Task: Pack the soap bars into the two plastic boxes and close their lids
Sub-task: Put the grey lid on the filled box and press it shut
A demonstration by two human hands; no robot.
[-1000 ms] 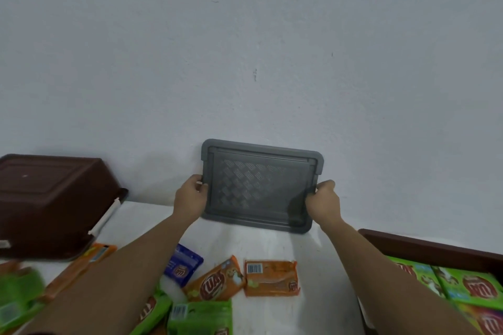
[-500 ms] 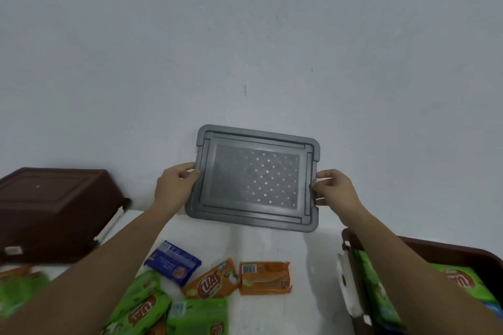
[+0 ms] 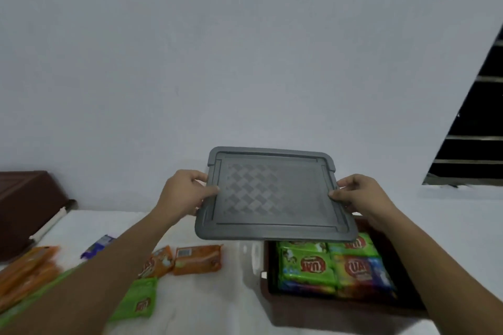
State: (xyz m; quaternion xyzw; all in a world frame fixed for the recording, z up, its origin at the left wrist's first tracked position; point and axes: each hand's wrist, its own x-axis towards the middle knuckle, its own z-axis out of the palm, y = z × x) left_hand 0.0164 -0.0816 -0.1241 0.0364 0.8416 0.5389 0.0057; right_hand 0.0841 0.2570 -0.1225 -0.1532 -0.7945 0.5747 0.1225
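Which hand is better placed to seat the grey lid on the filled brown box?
Probably the right hand: it grips the lid directly above the box, while the left hand grips the side overhanging the table.

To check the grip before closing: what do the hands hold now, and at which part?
The grey lid, in the air: the left hand pinches its left edge, the right hand its right edge.
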